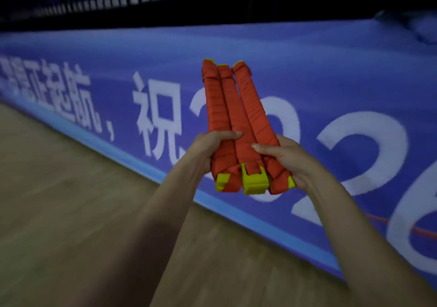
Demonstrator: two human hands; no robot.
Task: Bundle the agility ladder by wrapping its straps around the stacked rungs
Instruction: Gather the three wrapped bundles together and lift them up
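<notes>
Left fingers: the thumb [228,135] lies flat across the left roll; the other fingers curl behind it, hidden.
Right fingers: the thumb [261,147] presses on the middle roll; the rest wrap under the right roll.
Left hand [208,148]: clamped on the bundle's near left edge.
Right hand [290,155]: clamped on its near right edge.
Agility ladder [227,108]: held in the air between both hands, its far end tilted up.
Straps [248,98]: orange, wound tightly along three side-by-side rolls.
Rungs [254,183]: yellow ends show at the near end.
Handling: probably light, stiff lengthwise, with soft webbing. Squeeze all three rolls together near the middle, or the windings may slide off.
Surroundings: wooden floor [71,188] near left, blue banner [331,82] beyond.
</notes>
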